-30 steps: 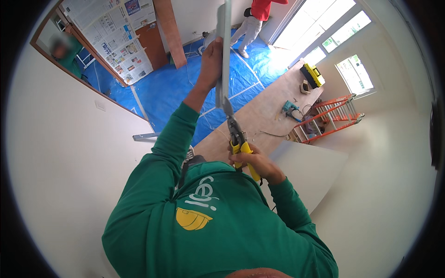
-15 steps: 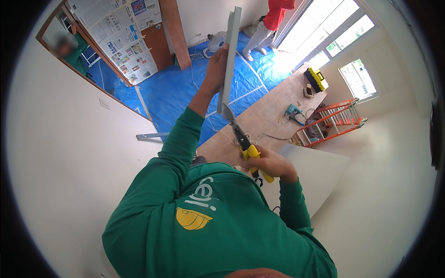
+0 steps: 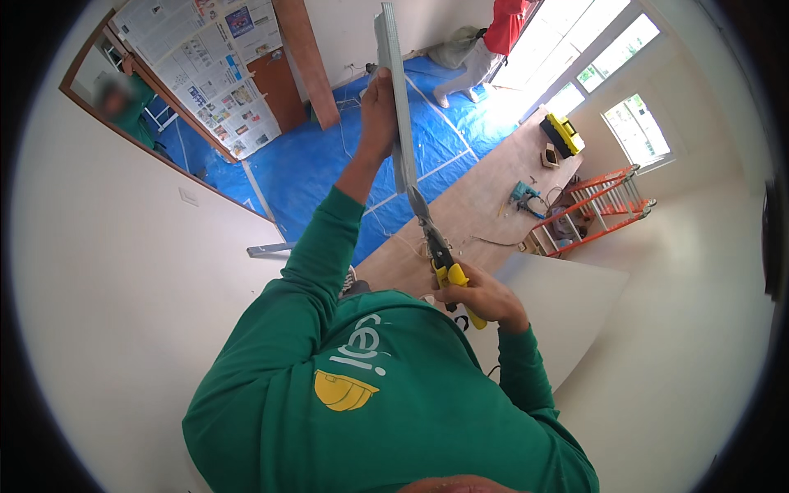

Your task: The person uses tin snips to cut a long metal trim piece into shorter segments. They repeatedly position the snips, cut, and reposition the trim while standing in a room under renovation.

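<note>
My left hand (image 3: pixel 380 117) is wrapped round a long grey metal channel (image 3: pixel 399 107), raised upright in front of me. Yellow-handled tin snips (image 3: pixel 440 256) are in my right hand (image 3: pixel 485 294), its fingers closed about the handles. The jaws of the snips meet the lower end of the channel; whether they are cutting into the metal cannot be made out. Part of the left fingers is hidden behind the channel.
Blue sheeting (image 3: pixel 329 172) covers the floor ahead, beside a long board (image 3: pixel 468 205) bearing a teal power tool (image 3: pixel 526 197) and a yellow-black toolbox (image 3: pixel 562 135). An orange stepladder (image 3: pixel 596 212) lies at right. One person in red (image 3: pixel 503 33) stands ahead; another in green (image 3: pixel 136 115) is beyond the doorway.
The channel has turned in my left hand and its top leans further left. The snips stay at its lower end. The person in red has bent toward a greyish bag.
</note>
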Demonstrator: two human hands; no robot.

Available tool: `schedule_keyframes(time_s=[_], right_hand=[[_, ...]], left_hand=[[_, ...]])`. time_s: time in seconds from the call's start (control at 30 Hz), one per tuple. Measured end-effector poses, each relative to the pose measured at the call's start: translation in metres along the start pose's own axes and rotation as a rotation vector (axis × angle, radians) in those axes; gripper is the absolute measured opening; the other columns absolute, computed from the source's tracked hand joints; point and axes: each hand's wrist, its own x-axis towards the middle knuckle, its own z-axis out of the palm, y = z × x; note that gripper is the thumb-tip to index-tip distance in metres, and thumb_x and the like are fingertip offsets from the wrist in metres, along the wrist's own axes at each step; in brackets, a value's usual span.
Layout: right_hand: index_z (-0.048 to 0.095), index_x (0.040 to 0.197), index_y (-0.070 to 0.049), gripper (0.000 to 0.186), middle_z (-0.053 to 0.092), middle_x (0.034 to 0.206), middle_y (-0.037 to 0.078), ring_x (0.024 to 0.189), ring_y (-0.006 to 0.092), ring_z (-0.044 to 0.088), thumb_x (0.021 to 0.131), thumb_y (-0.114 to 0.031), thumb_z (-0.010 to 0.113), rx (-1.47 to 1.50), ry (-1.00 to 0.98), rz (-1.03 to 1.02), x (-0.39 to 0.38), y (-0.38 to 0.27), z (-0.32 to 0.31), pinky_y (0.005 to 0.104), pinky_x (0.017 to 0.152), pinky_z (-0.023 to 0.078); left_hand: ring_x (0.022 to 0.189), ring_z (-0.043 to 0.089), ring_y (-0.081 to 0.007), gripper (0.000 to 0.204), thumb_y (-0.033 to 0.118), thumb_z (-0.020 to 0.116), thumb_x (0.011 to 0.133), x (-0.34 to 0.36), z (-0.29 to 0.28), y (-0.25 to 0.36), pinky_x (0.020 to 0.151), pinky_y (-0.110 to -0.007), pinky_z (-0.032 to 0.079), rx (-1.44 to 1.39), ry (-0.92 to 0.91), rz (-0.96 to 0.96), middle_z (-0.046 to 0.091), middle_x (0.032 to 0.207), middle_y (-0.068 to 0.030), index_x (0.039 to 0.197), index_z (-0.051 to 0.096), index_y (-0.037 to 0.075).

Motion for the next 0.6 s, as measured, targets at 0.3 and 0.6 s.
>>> schedule_keyframes(time_s=[0.3, 0.6], right_hand=[[0.067, 0.133, -0.006, 0.044, 0.070, 0.118, 0.005, 0.102, 0.0176, 0.068, 0.095, -0.023, 0.079, 0.248, -0.084, 0.016, 0.003, 0.001, 0.002, 0.0347, 0.091, 0.057], [0.063, 0.144, -0.004, 0.054, 0.070, 0.127, 0.008, 0.114, 0.0204, 0.068, 0.094, -0.018, 0.076, 0.451, -0.115, -0.037, -0.001, -0.009, -0.008, 0.0367, 0.096, 0.058]], left_hand=[[0.056, 0.051, -0.0083, 0.062, 0.070, 0.045, 0.115, -0.002, 0.002, 0.002, 0.050, -0.026, 0.047, -0.016, -0.028, -0.009, 0.052, 0.072, -0.0008, 0.105, 0.059, 0.010], [0.054, 0.052, -0.0094, 0.061, 0.067, 0.043, 0.116, -0.001, 0.009, 0.004, 0.049, -0.027, 0.048, 0.003, -0.007, 0.018, 0.052, 0.070, -0.0003, 0.103, 0.058, 0.010]])
